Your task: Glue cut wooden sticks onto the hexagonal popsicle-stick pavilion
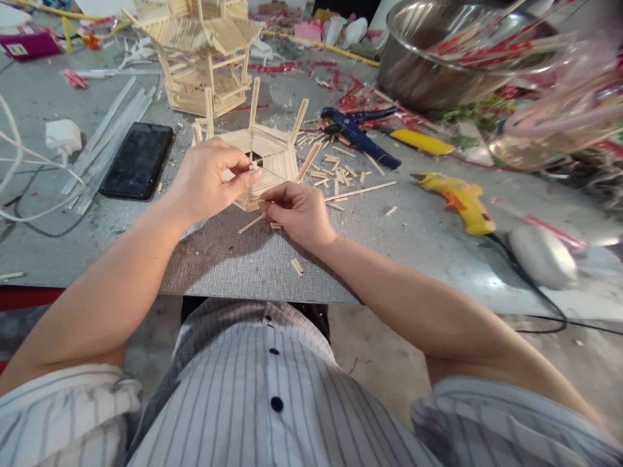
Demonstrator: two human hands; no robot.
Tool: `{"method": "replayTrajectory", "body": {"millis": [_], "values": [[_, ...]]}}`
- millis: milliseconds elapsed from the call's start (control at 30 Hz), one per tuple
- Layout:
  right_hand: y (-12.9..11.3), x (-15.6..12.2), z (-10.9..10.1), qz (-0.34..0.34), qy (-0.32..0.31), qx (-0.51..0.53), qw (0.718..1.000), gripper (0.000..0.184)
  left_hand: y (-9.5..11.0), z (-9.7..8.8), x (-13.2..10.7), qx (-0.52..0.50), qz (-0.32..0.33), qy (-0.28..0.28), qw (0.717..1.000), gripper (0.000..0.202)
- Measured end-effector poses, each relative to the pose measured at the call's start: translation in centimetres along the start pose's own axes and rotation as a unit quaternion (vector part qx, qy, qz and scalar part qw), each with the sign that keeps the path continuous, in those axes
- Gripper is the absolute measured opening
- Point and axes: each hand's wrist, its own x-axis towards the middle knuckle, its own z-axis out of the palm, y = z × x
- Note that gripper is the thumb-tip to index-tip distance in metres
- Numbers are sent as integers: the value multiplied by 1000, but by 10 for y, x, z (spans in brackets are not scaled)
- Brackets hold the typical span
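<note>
A small hexagonal frame of thin wooden sticks (272,152) stands on the grey table, with several sticks rising from its corners. My left hand (207,181) is closed in a pinch on the frame's near edge, at a short stick piece. My right hand (299,214) is closed on a thin wooden stick (250,224) that points left toward the frame's lower edge. Both hands nearly touch in front of the frame.
A larger stick pavilion (199,52) stands behind. A black phone (137,160) lies at left beside a white charger (63,136). Blue cutters (360,133), a yellow glue gun (460,201) and loose stick offcuts (335,172) lie right. A steel bowl (438,58) sits far right.
</note>
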Motion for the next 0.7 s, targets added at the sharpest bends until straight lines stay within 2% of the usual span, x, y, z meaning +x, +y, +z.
{"method": "replayTrajectory", "body": {"millis": [267,533,700], "values": [[3,1,2,-1,-1,20,1000,18,1,0,1,3,-7,6,1000,20],[0,-1,0,0,3,-2,1000,11,2,0,0,10,-10,2,1000,20],[-2,-1,0,11,-15,6,1000,9,2,-3,-2,21,-17,-22,999,25]]}}
